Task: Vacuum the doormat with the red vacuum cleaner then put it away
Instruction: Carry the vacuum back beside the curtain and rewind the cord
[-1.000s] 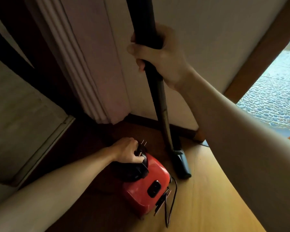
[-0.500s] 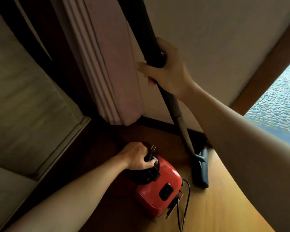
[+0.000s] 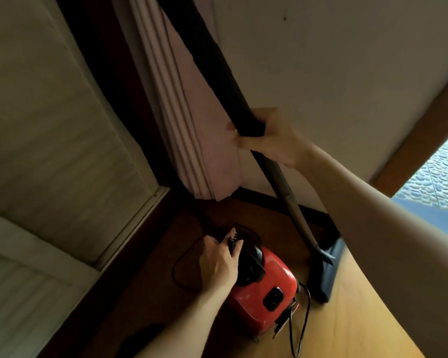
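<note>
your right fingers [image 3: 239, 143] were wrapped tight round the lower end of the thick black hose [image 3: 212, 68], so your right hand [image 3: 269, 136] held it up in front of the pale wall [image 3: 334, 60]. from that grip the hose ran up and to the left, out of the top of the view, crossing the folded pink curtain [image 3: 181, 112]. below your hand the thinner tube [image 3: 291, 202] slanted down to the dark floor head [image 3: 330, 272], which rested on the wooden floor [image 3: 367, 319] close to the dark skirting at the foot of the wall.

your left fingers [image 3: 230, 233] pinched the black plug [image 3: 233, 241]; its prongs were too blurred to make out. your left hand [image 3: 219, 264] sat at the black top of the red vacuum cleaner [image 3: 267, 290], touching it or just clear of it, i could not tell which. the vacuum cleaner stood on the floor in the corner, just left of the floor head and below the curtain's hem. a black cord [image 3: 301, 319] trailed from its near end across the floor, and more of it lay in a loop in the shadow left of your hand.

further out, a pale panel [image 3: 49, 125] filled the left side, and at the far right a wooden frame [image 3: 414, 125] edged a bright patch of pebbled paving [image 3: 442, 177].
</note>
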